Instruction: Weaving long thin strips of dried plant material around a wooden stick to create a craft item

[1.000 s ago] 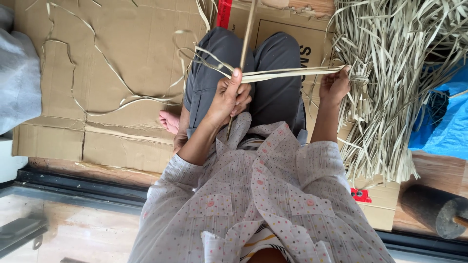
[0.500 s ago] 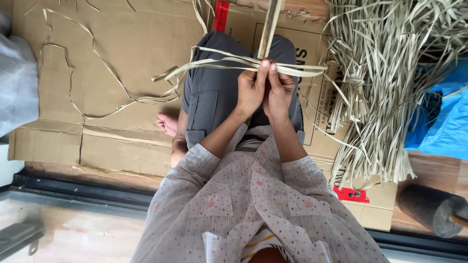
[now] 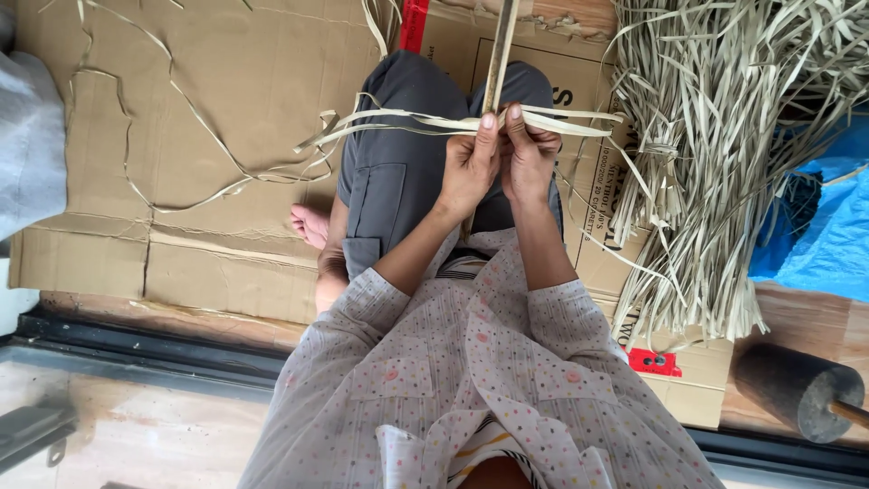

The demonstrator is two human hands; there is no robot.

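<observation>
I sit on flattened cardboard (image 3: 226, 100) with my legs in grey trousers stretched ahead. My left hand (image 3: 469, 167) and my right hand (image 3: 529, 156) are pressed together over my lap. Both pinch a thin bundle of pale dried leaf strips (image 3: 416, 122) that crosses sideways over an upright wooden stick (image 3: 501, 50). The stick runs from between my hands toward the top of the view. Loose strip ends trail off to the left over the cardboard.
A big heap of the same dried strips (image 3: 724, 136) lies at the right, partly over a blue tarp (image 3: 824, 226). A dark cylindrical mallet (image 3: 797, 389) rests at the lower right. Grey cloth (image 3: 32, 136) sits at the left edge.
A second ago my right hand was out at the heap holding the strips' end. It has come in beside my left hand, and both now grip the strips at the stick.
</observation>
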